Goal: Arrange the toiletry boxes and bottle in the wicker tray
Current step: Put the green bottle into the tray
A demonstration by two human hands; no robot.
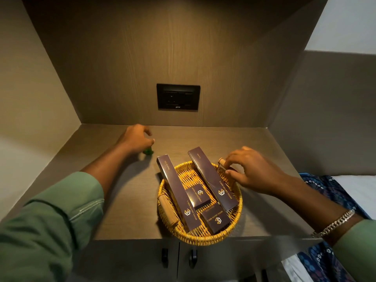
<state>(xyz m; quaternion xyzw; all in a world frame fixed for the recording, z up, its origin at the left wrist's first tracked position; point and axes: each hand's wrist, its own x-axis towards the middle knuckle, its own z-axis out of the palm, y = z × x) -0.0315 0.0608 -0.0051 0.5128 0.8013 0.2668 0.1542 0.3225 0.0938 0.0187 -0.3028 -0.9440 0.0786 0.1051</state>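
A round yellow wicker tray (205, 238) with two wooden handles sits at the counter's front edge. Inside lie two long dark purple boxes, the left one (176, 190) and the right one (211, 178), both sticking out over the far rim. Between them rest two small purple boxes, one (198, 197) above the other (215, 219). A small green bottle (148, 152) stands on the counter left of the tray, mostly hidden under my left hand (136, 140), whose fingers close on it. My right hand (250, 169) grips the tray's far right wooden handle (221, 160).
The counter (264, 200) is a brown wood-grain niche with walls on three sides and a black socket plate (178, 96) on the back wall. Cabinet doors with two dark knobs (179, 258) sit below the front edge. A patterned blue cloth (329, 259) lies at the right.
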